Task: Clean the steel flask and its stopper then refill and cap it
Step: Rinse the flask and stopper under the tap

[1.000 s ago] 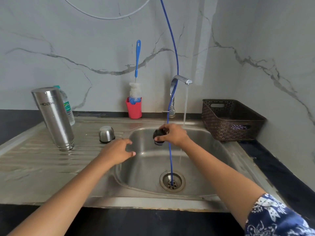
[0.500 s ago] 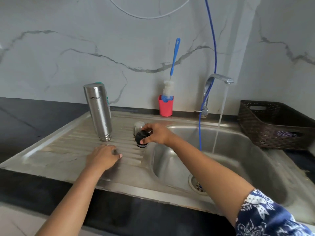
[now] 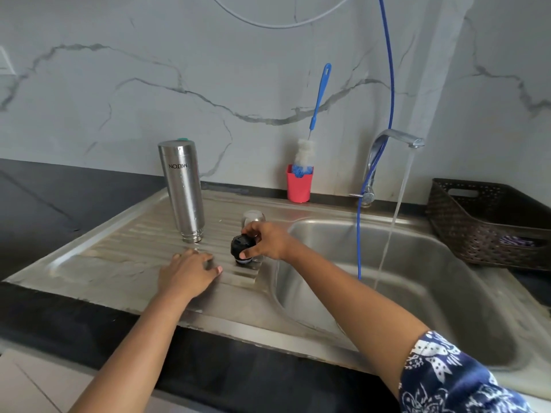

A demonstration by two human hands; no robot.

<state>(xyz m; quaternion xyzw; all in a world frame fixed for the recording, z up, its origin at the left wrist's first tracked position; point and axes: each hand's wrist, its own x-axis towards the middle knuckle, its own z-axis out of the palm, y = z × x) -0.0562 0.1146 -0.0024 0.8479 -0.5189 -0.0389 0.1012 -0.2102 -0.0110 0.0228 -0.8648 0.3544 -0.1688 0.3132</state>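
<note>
The steel flask (image 3: 182, 189) stands upside down on the ridged drainboard (image 3: 119, 254) of the sink, its threaded mouth against the metal and water drops on its wall. A teal cap (image 3: 182, 139) of something behind it peeps over its top. The black stopper (image 3: 241, 247) is just to the right of the flask, at the drainboard's edge beside the basin (image 3: 432, 293). The right hand (image 3: 268, 244) pinches it between thumb and curled fingers; whether it touches the metal cannot be told. The left hand (image 3: 187, 272) lies palm down on the drainboard in front of the flask, fingers relaxed and slightly spread, holding nothing. A small steel cup lid (image 3: 253, 217) sits just behind the right hand. At the back wall a red holder (image 3: 299, 186) keeps a blue-handled bottle brush (image 3: 319, 96) upright. The tap (image 3: 396, 138) runs, its stream (image 3: 399, 204) falling into the basin, and a blue hose (image 3: 360, 234) hangs down beside it. A dark woven basket (image 3: 489, 231) rests on the black surface (image 3: 44, 204) right of the sink. A blue patterned sleeve (image 3: 447, 380) covers the right upper arm.
</note>
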